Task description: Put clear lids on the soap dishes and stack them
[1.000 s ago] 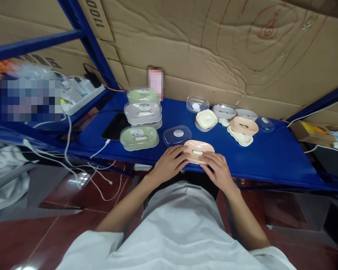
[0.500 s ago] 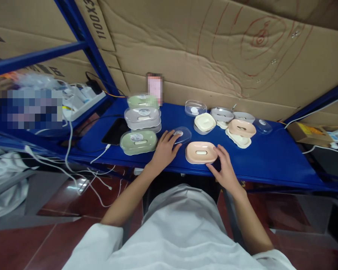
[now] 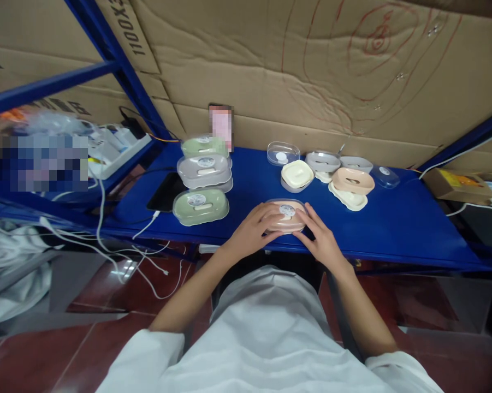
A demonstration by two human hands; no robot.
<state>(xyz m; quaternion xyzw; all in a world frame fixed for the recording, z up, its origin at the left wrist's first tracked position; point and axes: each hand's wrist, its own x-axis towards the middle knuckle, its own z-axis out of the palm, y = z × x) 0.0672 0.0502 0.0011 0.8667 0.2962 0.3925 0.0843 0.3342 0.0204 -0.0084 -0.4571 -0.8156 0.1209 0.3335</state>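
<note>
A pink soap box (image 3: 272, 222) rests near the front edge of the blue table, with a clear lid (image 3: 289, 210) bearing a round sticker on top of it. From the left, my left hand (image 3: 252, 232) grips the lid and box, its fingers across the lid. My right hand (image 3: 321, 240) holds the right side, thumb at the front and fingers over the lid. Fingers partly hide the rim, so I cannot tell if the lid is fully seated. Left of my hands stands a lidded green soap box (image 3: 200, 210).
Behind the green box are stacked grey lidded boxes (image 3: 205, 172). At the back right lie a loose clear lid (image 3: 283, 154), a cream piece (image 3: 298, 172) and a pink tray (image 3: 354, 182). A black phone (image 3: 166, 191) with a white cable lies left; another person's hand shows far left.
My left hand has brought the clear lid from the table rightward onto the pink soap box. My right hand has shifted slightly left and stays on the box.
</note>
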